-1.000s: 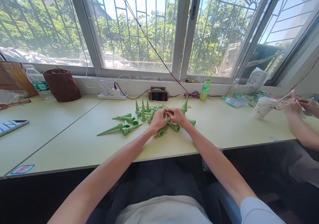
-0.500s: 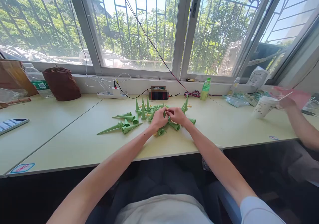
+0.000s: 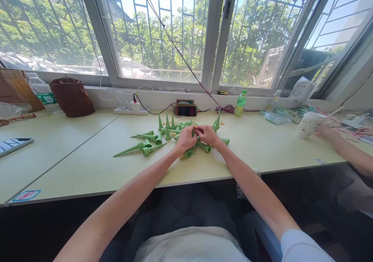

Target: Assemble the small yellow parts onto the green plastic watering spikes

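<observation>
Over the heap on the table, my left hand [image 3: 187,138] is closed around a green plastic watering spike [image 3: 192,133], mostly hidden by the fingers. My right hand [image 3: 206,134] meets it with thumb and forefinger pinched at the spike's top, where a bit of yellow shows; the small part in that pinch is largely covered. Under and around both hands lie more green spikes, some with yellow valves sticking out. A few spikes stand point up [image 3: 167,130] behind my left hand. Others lie on their sides [image 3: 129,150] to the left.
A phone [image 3: 14,146] and a brown bag [image 3: 72,98] are on the left. Along the back are a power strip [image 3: 131,110] and a green bottle [image 3: 240,103]. At right, a white cup [image 3: 310,125] stands near another person's hand [image 3: 328,132].
My hands stay almost in place, fingers still together at the spike. At the right, the other person's hand has come down to the table, and the pink sheet there has been lowered.
</observation>
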The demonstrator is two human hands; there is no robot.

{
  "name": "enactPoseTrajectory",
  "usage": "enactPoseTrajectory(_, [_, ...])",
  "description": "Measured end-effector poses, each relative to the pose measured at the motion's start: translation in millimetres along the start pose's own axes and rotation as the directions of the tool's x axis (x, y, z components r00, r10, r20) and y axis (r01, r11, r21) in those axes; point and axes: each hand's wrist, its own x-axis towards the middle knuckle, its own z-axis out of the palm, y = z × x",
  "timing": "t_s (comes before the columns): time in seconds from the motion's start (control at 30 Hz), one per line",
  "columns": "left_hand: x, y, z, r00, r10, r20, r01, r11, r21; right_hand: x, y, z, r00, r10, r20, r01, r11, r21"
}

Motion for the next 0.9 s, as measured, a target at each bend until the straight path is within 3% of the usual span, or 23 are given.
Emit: enactPoseTrajectory(0.9, [-0.8,2.9,-2.5,1.000,-0.017,0.012,0.017,1.000,0.014,0.0,-0.5,0.0,1.000,-0.006,0.001,0.006,1.000,-0.013])
